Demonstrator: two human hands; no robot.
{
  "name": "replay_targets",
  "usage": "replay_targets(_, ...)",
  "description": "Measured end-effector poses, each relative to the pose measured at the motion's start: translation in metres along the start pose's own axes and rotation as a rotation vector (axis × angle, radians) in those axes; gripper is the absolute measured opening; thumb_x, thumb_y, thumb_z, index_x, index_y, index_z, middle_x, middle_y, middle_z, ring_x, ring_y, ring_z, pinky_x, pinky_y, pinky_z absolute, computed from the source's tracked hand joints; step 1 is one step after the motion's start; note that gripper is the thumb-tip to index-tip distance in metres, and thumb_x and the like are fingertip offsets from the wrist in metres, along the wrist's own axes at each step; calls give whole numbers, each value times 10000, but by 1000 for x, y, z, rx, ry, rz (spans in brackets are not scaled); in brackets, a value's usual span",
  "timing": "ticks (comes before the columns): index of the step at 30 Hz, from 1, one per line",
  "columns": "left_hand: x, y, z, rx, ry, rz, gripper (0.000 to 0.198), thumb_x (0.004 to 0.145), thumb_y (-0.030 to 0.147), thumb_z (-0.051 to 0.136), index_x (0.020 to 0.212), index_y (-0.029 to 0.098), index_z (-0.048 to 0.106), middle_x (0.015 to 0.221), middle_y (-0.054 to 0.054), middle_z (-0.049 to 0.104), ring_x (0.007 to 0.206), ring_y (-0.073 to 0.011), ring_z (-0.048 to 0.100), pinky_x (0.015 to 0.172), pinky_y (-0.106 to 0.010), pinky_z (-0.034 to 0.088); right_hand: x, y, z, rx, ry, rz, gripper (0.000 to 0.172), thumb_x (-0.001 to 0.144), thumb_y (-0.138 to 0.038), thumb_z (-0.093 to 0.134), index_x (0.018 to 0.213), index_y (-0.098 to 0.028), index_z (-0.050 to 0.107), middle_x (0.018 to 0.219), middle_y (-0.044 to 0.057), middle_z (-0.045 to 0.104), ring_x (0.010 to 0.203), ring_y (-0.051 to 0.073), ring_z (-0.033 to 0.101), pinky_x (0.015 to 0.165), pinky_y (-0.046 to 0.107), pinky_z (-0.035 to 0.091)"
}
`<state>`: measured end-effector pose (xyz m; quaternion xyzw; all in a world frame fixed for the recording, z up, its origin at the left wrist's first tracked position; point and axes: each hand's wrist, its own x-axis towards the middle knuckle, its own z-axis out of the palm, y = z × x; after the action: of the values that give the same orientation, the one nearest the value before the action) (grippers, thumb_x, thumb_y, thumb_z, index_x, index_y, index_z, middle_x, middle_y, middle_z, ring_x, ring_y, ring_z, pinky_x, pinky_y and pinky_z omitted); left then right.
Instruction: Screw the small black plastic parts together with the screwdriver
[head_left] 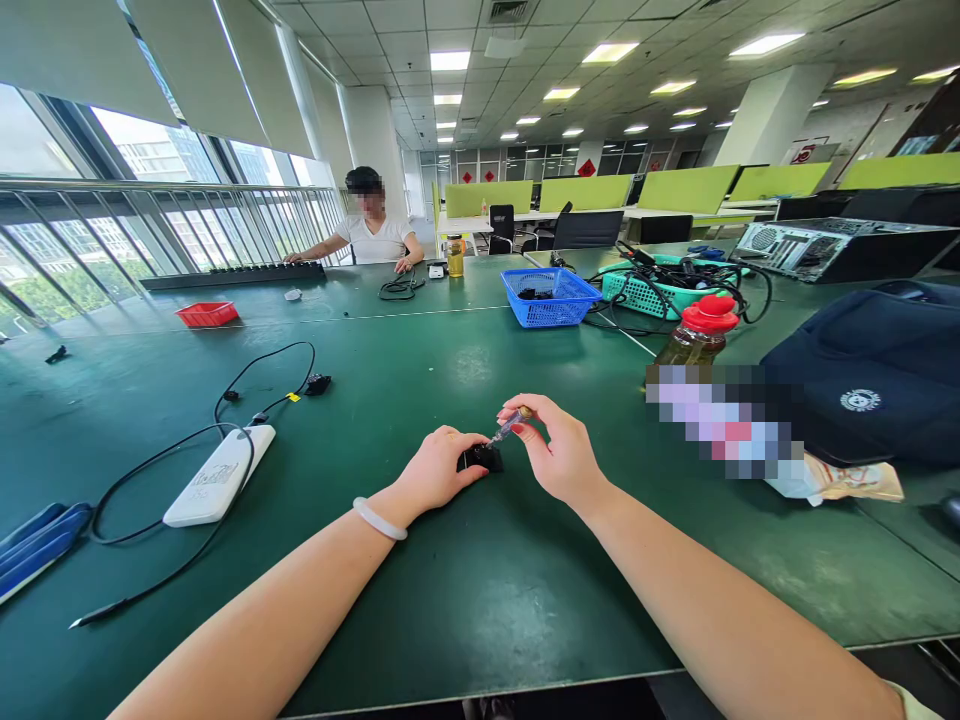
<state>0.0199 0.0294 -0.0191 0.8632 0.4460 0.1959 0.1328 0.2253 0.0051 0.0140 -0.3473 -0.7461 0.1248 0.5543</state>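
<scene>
My left hand (437,467) presses a small black part (482,458) down on the green table (465,590), fingers closed around it. My right hand (555,450) pinches a small screwdriver (511,424) with a clear handle, tilted so its tip points down onto the black part. A pale bracelet sits on my left wrist. Both forearms reach in from the near edge.
A white power bank (218,476) with black cables lies to the left, a blue item (34,545) at the far left edge. A red-capped bottle (697,335) and dark bag (870,370) stand right. Blue basket (550,296), green basket and red tray (206,314) lie farther back. Another person sits at the far end.
</scene>
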Motion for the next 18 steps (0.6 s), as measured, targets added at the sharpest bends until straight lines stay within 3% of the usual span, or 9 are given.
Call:
replay_targets(3, 0, 0, 0, 5, -1, 3, 381, 848, 334, 679, 1216, 246, 638, 1040, -45, 702, 1025, -244, 579, 948, -394, 465, 0, -4, 0, -42, -38, -84, 194, 907, -129, 508, 1031, -248, 599, 921, 18, 728, 820, 170, 699, 929, 399, 548)
replay_targets(6, 1, -1, 1, 4, 9, 38, 270, 878, 332, 632, 1128, 235, 663, 987, -40, 697, 978, -229, 587, 937, -387, 462, -2, -11, 3, -82, -155, -290, 210, 883, -91, 513, 999, -243, 601, 860, -10, 729, 751, 143, 679, 1038, 437, 473)
replay_targets(11, 2, -6, 6, 28, -17, 98, 244, 837, 292, 642, 1070, 231, 676, 1019, -49, 691, 992, -234, 600, 957, -394, 452, -7, -22, 12, -110, -332, -496, 167, 899, -115, 535, 969, -239, 622, 855, -13, 739, 843, 143, 684, 1058, 409, 442)
replay_targets(14, 1, -5, 5, 37, -3, 83, 213, 859, 299, 620, 1050, 227, 680, 988, -50, 694, 982, -235, 603, 943, -397, 460, -6, -19, 13, -83, -296, -435, 190, 901, -114, 524, 993, -246, 625, 861, -14, 736, 827, 141, 687, 1043, 407, 465)
replay_targets(18, 1, 2, 0, 1, 21, 17, 300, 862, 337, 650, 1145, 239, 664, 1018, -48, 702, 999, -240, 591, 925, -394, 472, -3, -2, 7, -32, 9, -58, 160, 914, -144, 511, 1003, -237, 607, 896, 20, 727, 814, 163, 703, 844, 348, 575)
